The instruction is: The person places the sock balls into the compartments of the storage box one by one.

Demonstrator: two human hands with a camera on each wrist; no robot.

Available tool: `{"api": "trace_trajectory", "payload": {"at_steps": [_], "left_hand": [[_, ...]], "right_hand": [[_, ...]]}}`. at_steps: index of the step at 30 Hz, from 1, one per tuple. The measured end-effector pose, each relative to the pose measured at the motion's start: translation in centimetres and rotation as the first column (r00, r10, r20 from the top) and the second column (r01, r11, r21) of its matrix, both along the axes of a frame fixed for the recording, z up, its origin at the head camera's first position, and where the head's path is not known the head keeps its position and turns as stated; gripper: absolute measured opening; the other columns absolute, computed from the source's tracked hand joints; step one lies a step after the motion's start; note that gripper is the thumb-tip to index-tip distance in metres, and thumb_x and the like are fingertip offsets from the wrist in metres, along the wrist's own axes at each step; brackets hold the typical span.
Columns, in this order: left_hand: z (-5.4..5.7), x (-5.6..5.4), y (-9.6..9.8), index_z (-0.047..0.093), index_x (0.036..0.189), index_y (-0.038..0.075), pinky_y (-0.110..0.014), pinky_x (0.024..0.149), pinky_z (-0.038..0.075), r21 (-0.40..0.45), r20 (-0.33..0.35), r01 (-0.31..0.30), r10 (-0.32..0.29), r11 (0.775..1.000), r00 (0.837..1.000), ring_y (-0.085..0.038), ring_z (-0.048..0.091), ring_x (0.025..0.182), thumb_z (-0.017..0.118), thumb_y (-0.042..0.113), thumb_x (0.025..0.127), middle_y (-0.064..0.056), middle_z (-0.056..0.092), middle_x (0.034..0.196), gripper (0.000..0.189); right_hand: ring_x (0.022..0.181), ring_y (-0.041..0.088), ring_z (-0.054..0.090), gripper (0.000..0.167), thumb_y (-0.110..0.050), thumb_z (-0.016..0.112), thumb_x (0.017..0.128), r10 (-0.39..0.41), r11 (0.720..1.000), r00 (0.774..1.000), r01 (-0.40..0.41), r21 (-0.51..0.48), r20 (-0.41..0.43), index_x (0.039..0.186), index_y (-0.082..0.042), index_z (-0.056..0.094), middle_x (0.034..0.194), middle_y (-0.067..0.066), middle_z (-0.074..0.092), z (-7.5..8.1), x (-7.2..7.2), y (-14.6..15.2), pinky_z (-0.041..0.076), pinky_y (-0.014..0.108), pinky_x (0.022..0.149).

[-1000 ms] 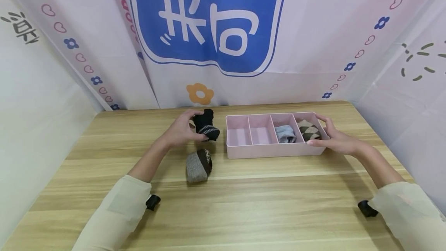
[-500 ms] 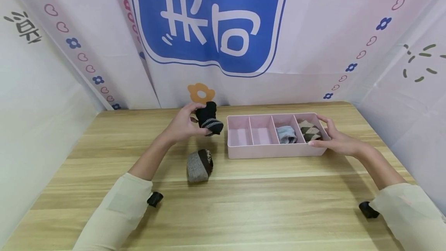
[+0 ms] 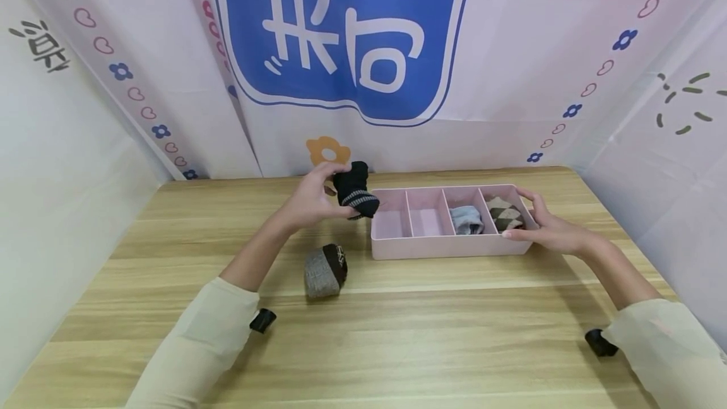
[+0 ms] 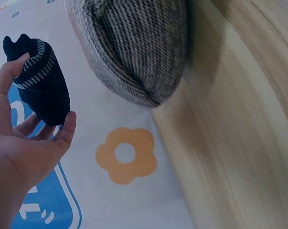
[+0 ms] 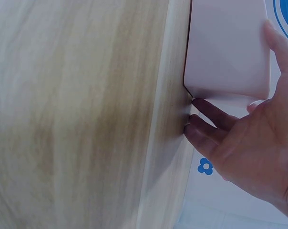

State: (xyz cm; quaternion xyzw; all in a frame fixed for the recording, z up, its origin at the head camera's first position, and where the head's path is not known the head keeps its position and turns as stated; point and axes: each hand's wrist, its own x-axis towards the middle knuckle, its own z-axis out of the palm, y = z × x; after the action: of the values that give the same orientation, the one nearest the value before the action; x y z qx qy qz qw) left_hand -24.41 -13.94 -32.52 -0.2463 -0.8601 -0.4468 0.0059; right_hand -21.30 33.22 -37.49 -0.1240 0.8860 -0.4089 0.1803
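Note:
My left hand (image 3: 319, 199) pinches a rolled black sock (image 3: 353, 183) with a grey-striped band between thumb and fingers. The sock is held up just left of the pink divided box (image 3: 443, 247), overlapping its left end in the head view. In the left wrist view, the hand (image 4: 29, 143) has its thumb on the striped band of the sock (image 4: 46, 95). My right hand (image 3: 553, 229) holds the box's right end, thumb at the front rim. A light blue sock (image 3: 466, 219) and an argyle sock (image 3: 503, 213) lie in the two right compartments.
A rolled grey and dark brown sock (image 3: 325, 271) lies on the wooden table (image 3: 431, 339), in front of my left hand. A printed cloth (image 3: 488, 81) hangs behind the table's back edge. The box's two left compartments hold nothing.
My left hand has lifted the black sock off the table and carried it right, toward the box's left end. The right hand stays on the box.

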Motion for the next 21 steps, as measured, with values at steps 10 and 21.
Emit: {"api": "trace_trajectory", "payload": {"at_steps": [10,21], "left_hand": [[0.2,0.0,2.5,0.055,0.140,-0.006,-0.053,0.096,0.053,-0.007,-0.037,0.055,-0.055,0.998,0.998,-0.034,0.054,0.116,0.091,0.009,0.072,-0.022,0.055,0.135,0.079],[0.1,-0.1,5.1,0.055,0.142,-0.003,-0.052,0.097,0.053,-0.077,-0.034,0.099,-0.102,0.992,0.994,-0.031,0.053,0.117,0.091,0.012,0.072,-0.019,0.057,0.134,0.079]], "right_hand": [[0.149,0.061,-0.003,0.108,-0.034,0.070,0.097,-0.011,1.000,1.000,0.011,0.006,-0.005,0.161,-0.012,-0.015,0.161,0.043,-0.006,-0.1,0.1,0.2,0.011,0.082,0.110],[0.150,0.060,-0.002,0.110,-0.033,0.069,0.097,-0.003,1.000,1.000,0.003,0.000,0.003,0.161,-0.013,-0.017,0.161,0.043,-0.006,0.0,0.0,0.1,0.013,0.081,0.111]]}}
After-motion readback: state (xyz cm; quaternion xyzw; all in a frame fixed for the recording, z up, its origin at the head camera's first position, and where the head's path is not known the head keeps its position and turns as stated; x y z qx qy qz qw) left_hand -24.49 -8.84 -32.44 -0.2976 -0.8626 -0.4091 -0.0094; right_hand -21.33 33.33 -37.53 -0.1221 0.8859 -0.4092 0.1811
